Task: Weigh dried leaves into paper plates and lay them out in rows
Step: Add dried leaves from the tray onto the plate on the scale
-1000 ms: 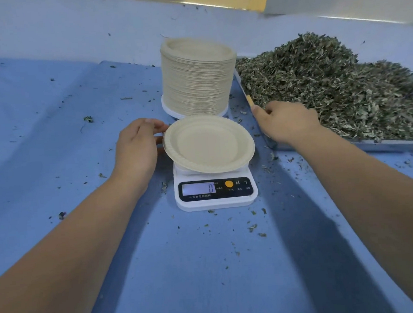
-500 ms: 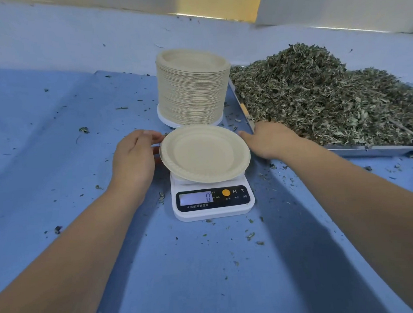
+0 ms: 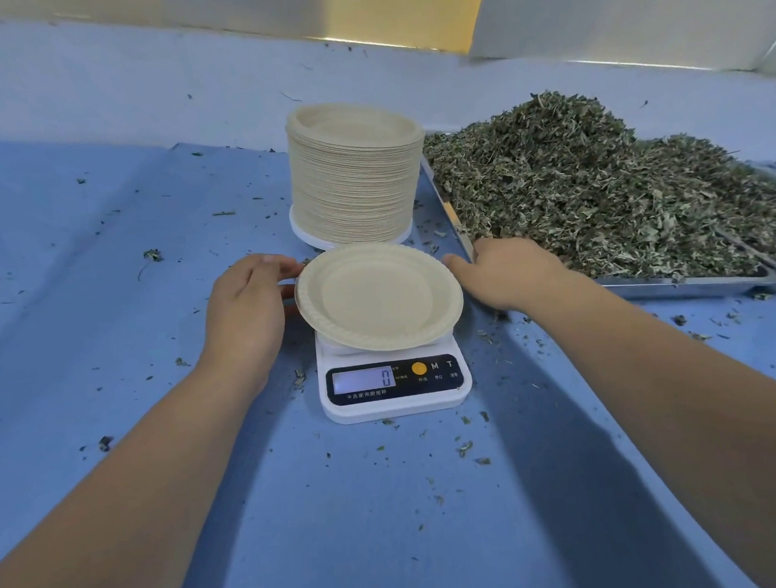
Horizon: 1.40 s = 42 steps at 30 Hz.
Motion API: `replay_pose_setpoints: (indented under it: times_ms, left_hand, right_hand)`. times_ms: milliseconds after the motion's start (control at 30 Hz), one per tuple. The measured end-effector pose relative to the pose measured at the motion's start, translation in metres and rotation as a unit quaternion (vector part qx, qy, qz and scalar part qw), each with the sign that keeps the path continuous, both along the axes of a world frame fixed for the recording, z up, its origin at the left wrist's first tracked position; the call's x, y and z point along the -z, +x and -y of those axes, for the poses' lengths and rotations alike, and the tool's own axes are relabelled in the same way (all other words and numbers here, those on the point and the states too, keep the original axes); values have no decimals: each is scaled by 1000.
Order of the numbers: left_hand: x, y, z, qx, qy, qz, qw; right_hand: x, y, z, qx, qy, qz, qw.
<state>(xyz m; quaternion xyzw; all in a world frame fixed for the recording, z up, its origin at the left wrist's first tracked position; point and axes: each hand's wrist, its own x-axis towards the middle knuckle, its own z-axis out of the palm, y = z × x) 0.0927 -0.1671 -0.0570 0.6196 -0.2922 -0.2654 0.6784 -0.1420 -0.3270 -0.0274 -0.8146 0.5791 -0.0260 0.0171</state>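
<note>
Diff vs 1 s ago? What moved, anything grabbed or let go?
The right hand moved left, off the edge of the tray, to the right rim of the paper plate; its fingers, curled before, now lie straighter and hold nothing. Unchanged: left hand at the plate's left rim, plate empty on the scale, display reading 0, plate stack and dried leaves in place.

The left forearm (image 3: 128,486) and right forearm (image 3: 659,389) showed bare skin along their whole visible length behind each grip. The left grip (image 3: 244,304) and right grip (image 3: 509,276) were likewise bare.
</note>
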Motion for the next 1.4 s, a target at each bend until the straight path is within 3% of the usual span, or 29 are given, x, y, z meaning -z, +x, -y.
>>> replay_pose_setpoints:
  times_ms: [100, 333, 633, 800, 967, 1067, 1233, 1400]
  left_hand:
    - [1, 0, 0, -1, 1, 5, 1000]
    - [3, 1, 1, 3, -4, 6, 1000]
    - [4, 2, 2, 4, 5, 22, 1000]
    - [2, 0, 1, 5, 0, 19, 1000]
    - [2, -3, -3, 16, 10, 42, 999]
    - [1, -4, -3, 15, 11, 42, 999]
    - [0, -4, -5, 26, 8, 48, 998]
    - [-1, -3, -4, 31, 15, 51, 998]
  right_hand:
    - [6, -3, -6, -7, -76, 37, 996]
    - [-13, -15, 3, 24, -135, 220, 966]
    - [-15, -20, 2, 22, -131, 218, 967]
    - [-46, -2, -6, -28, -174, 301, 937]
    - [-72, 32, -41, -112, -215, 329, 913]
    - [-68, 54, -69, -181, -173, 328, 911]
    - [-50, 68, -89, -269, -11, 159, 950]
    - [-60, 53, -81, -278, -6, 268, 922]
